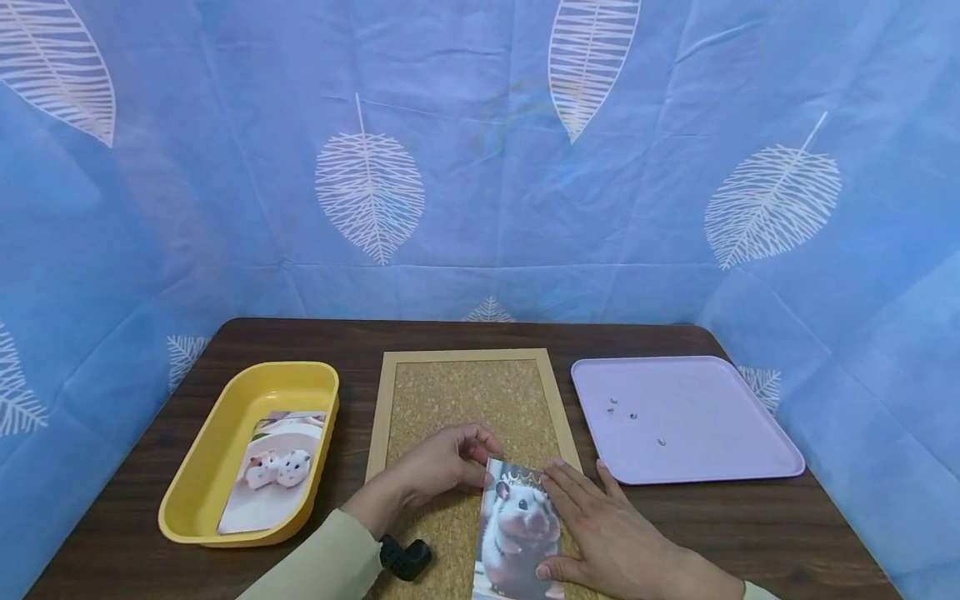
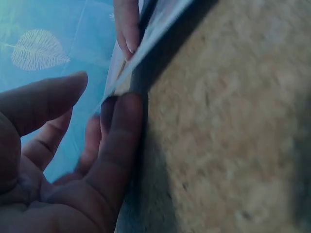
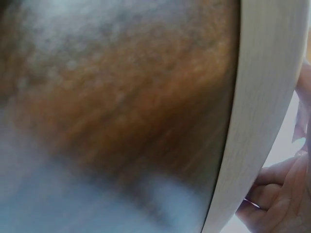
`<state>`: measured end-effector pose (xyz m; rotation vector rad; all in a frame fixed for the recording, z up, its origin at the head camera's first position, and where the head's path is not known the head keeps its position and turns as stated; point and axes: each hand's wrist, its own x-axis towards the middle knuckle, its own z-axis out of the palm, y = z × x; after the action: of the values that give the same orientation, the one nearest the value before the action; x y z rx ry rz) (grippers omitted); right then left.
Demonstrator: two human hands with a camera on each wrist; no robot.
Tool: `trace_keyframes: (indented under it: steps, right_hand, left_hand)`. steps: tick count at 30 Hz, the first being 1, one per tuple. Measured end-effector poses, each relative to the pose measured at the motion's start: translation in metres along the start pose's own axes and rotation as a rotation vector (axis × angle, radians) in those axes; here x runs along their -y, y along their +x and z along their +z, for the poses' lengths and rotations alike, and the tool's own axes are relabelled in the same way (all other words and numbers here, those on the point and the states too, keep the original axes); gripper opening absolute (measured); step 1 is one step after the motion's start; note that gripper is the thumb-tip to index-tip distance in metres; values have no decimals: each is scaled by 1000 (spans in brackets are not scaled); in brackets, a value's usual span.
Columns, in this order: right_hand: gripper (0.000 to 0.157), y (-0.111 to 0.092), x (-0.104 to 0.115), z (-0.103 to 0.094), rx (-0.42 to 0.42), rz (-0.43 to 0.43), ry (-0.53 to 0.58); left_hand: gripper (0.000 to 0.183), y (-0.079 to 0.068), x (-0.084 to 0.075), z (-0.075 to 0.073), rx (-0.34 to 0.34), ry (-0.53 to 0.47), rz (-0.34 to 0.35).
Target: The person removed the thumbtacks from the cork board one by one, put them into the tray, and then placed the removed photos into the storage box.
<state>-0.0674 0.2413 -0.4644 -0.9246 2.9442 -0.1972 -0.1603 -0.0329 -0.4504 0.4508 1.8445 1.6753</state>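
Note:
A picture card (image 1: pixel 517 533) with a crowned hamster lies over the near part of a wood-framed cork board (image 1: pixel 480 392). At its upper left corner my left hand (image 1: pixel 442 462) pinches it, the other fingers loosely bent. In the left wrist view, fingers of my left hand (image 2: pixel 68 179) meet the card's edge, and a dark shadow runs between card and cork. My right hand (image 1: pixel 607 525) rests across the card's right side, fingers nearly straight. The right wrist view is blurred, showing cork, the light wooden frame (image 3: pixel 265 97) and part of a hand.
A yellow tray (image 1: pixel 195 492) with more picture cards (image 1: pixel 273 475) stands on the left. To the right is a lilac tray (image 1: pixel 720 417) with several tiny metallic pieces (image 1: pixel 633 416). All are on a dark wooden table (image 1: pixel 750 533). A blue leaf-patterned cloth (image 1: pixel 480 183) hangs behind.

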Motion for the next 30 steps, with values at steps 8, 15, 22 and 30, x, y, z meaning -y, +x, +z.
trace_keyframes:
  steps: [8,15,22,30]
  right_hand:
    - [108,-1,0,2,-7,12,1]
    - [105,-2,-1,5,-42,-7,3]
    - [101,-3,-2,5,-116,-51,-33]
    - [100,-7,-5,6,-141,-36,-54]
  left_hand:
    - [29,-5,4,-1,53,-3,-57]
    - [33,-9,7,4,50,73,-49]
    - [34,-12,7,6,32,117,-45]
    - [40,-17,10,-4,-46,149,-17]
